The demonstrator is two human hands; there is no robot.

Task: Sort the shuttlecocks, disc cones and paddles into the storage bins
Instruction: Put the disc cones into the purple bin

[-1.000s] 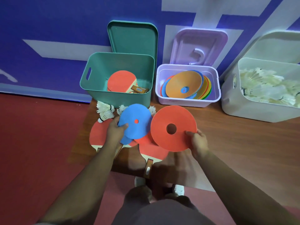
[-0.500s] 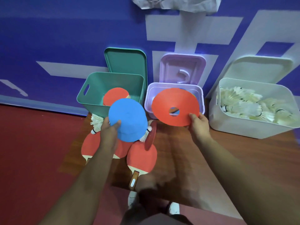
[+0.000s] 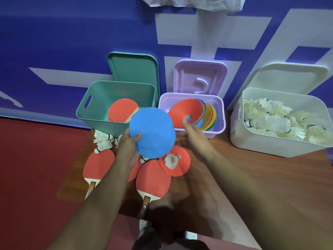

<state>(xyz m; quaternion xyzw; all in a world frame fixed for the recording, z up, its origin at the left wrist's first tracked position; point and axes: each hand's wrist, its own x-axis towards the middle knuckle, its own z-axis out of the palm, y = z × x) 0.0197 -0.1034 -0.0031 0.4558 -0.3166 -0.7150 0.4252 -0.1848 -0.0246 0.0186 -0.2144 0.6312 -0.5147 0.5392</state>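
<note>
My left hand (image 3: pixel 127 147) grips a blue disc cone (image 3: pixel 153 132) by its near edge, holding it above the pile on the floor. My right hand (image 3: pixel 195 131) reaches over the front rim of the lilac bin (image 3: pixel 219 123), fingers loose, fingertips touching a red disc cone (image 3: pixel 187 110) that leans on the stacked cones inside. On the floor lie red paddles (image 3: pixel 153 179) (image 3: pixel 99 166), another red disc cone (image 3: pixel 182 168) with a shuttlecock (image 3: pixel 171 160) on it, and more shuttlecocks (image 3: pixel 103 139). The green bin (image 3: pixel 86 112) holds a paddle (image 3: pixel 122 110).
A white bin (image 3: pixel 239 139) at the right is full of shuttlecocks (image 3: pixel 270 120). The green lid (image 3: pixel 133 69), lilac lid (image 3: pixel 200 76) and white lid (image 3: pixel 292 76) lean on the blue wall behind. The bins stand on a wooden board (image 3: pixel 270 177) bordered by red floor.
My right hand carried the red disc cone forward and down into the lilac bin, where it now leans on the stack. My left hand lifted the blue cone higher and to the right.
</note>
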